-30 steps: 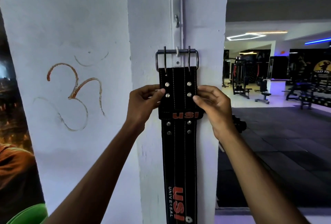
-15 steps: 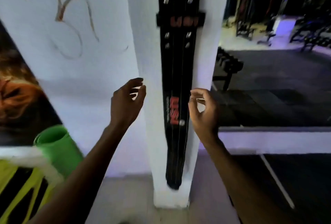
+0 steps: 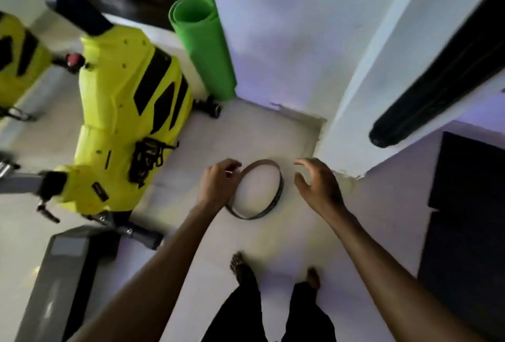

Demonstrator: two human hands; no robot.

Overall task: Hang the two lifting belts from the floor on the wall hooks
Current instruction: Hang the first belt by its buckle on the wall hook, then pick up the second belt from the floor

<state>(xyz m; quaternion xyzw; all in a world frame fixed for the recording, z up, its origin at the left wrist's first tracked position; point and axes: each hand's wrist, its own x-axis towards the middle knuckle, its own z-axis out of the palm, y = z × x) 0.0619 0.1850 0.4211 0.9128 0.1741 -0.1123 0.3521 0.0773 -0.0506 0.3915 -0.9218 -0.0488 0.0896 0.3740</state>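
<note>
I see a coiled lifting belt (image 3: 257, 189) standing on edge on the pale, smooth floor (image 3: 273, 235) just beside the foot of the white pillar (image 3: 352, 95), curled into an oval ring with a tan inner face and dark outer side. A second, black belt (image 3: 442, 73) hangs flat and stitched against that pillar. My left hand (image 3: 217, 183) curls loosely beside the ring's left edge, though blur hides whether it touches, and my right hand (image 3: 317, 181) hovers spread open on the right, holding nothing.

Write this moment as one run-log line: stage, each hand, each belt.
stage: reaching for second belt | left hand: open, at coiled belt rim | right hand: open, beside it | hung belt: on pillar
</note>
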